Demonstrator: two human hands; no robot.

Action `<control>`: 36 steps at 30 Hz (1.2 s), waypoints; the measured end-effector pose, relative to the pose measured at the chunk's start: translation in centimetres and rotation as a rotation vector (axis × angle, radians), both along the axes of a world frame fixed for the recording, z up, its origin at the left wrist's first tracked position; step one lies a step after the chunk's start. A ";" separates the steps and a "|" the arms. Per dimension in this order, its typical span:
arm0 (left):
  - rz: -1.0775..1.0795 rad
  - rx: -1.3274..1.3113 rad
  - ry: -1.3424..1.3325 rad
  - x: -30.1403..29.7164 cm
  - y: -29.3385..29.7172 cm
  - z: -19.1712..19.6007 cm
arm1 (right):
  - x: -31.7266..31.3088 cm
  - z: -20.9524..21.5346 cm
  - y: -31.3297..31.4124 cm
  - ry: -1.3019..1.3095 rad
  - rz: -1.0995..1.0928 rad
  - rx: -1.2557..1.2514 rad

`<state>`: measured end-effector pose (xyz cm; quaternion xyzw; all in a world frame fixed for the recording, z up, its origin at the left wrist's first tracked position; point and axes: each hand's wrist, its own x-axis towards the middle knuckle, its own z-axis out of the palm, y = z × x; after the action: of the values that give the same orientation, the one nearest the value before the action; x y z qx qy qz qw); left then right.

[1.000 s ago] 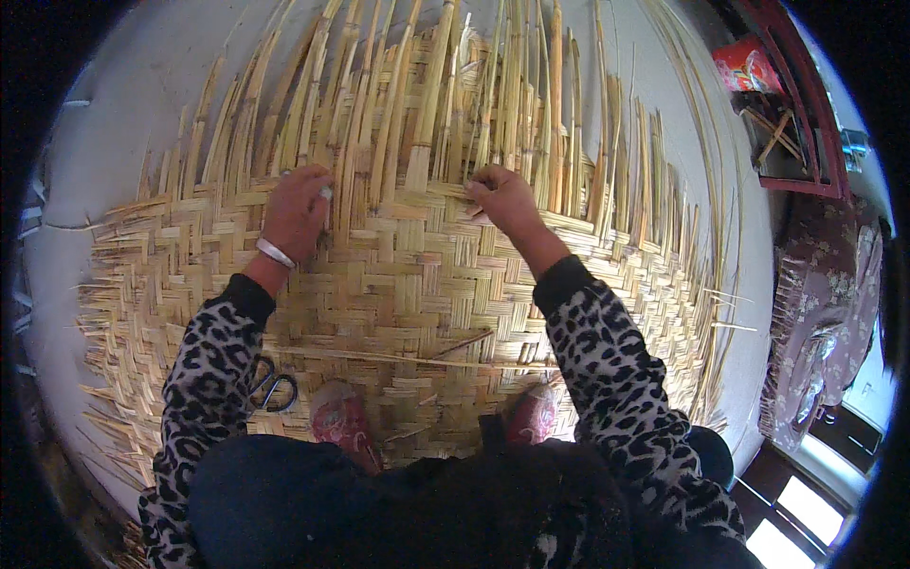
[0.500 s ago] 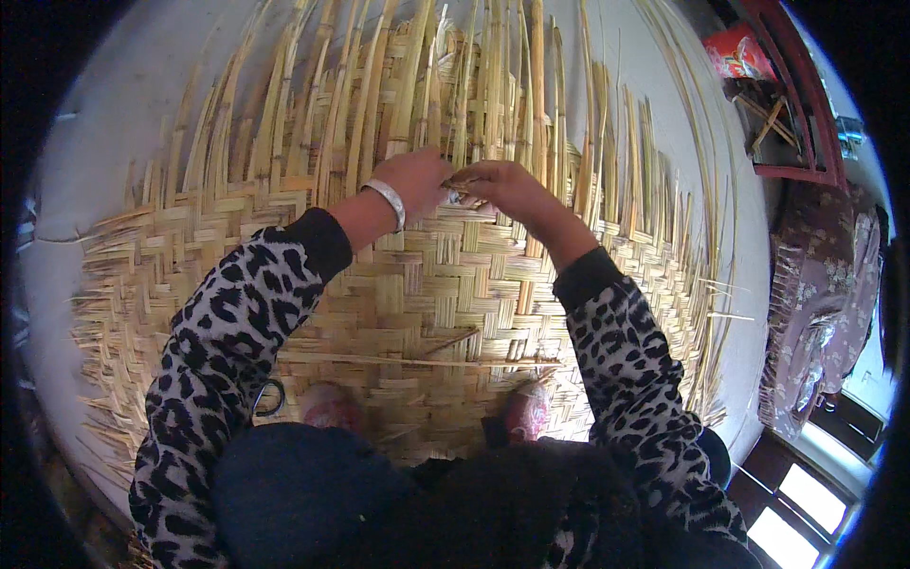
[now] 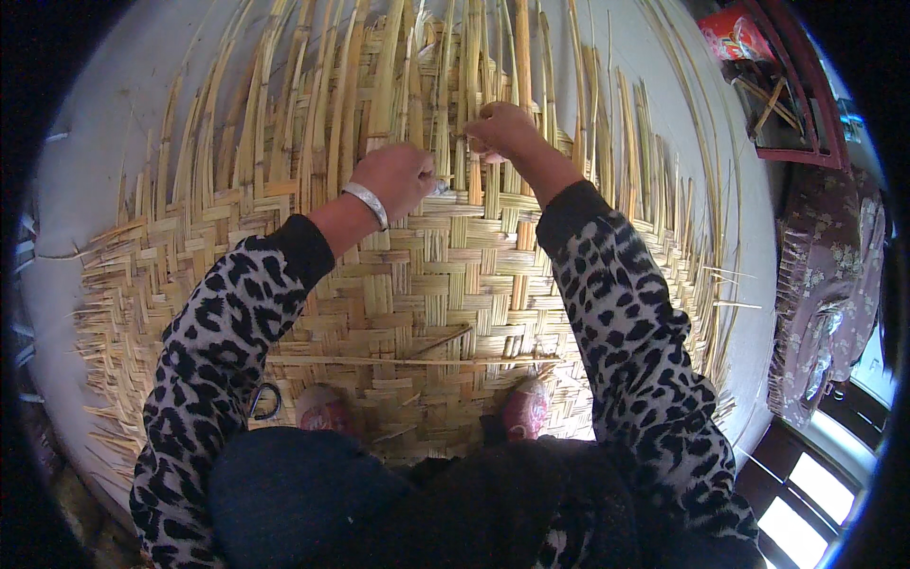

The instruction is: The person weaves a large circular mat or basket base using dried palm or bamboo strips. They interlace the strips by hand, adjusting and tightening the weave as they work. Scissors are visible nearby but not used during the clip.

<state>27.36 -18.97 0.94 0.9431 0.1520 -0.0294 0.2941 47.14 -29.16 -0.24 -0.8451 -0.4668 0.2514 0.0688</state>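
Observation:
A large woven bamboo mat [image 3: 408, 284] lies on the pale floor, its far half still loose upright strips [image 3: 398, 85]. My left hand [image 3: 403, 175], with a silver bangle at the wrist, is closed at the weave's far edge and seems to pinch a small pale object. Just to its right, my right hand [image 3: 502, 128] pinches a bamboo strip [image 3: 519, 57] among the loose ones. Both sleeves are leopard-patterned. My two feet in pink shoes [image 3: 327, 410] rest on the mat's near part.
Scissors [image 3: 265, 400] lie on the mat beside my left foot. A loose thin strip [image 3: 408, 360] crosses the weave. A red wooden frame [image 3: 796, 95] with a red packet stands at the far right, patterned fabric [image 3: 825, 284] below it.
My left hand swung from the mat's left part over to the middle beside the right hand. Both hands moved farther up the weave's edge.

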 end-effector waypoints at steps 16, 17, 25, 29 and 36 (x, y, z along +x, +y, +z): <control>0.129 -0.245 -0.330 -4.1 1.9 -1.8 | -9.6 1.6 -5.1 -0.205 -0.270 0.637; 0.142 -0.203 -0.371 -6.0 2.7 -1.4 | -11.7 1.8 -5.7 -0.137 -0.202 0.620; 0.809 -0.532 -0.121 -25.3 4.3 3.3 | -30.0 1.8 -7.2 0.107 0.525 0.246; 0.984 -0.888 0.024 -32.0 -1.5 3.6 | -31.4 0.8 -6.7 0.133 0.604 0.210; 1.167 -1.414 -0.069 -32.7 -2.9 2.2 | -30.8 4.7 -5.0 0.176 0.571 0.157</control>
<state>-5.39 -21.92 3.09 0.3174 0.5420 0.0660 0.7753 16.37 -34.17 4.44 -0.6471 -0.6955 0.2959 0.1004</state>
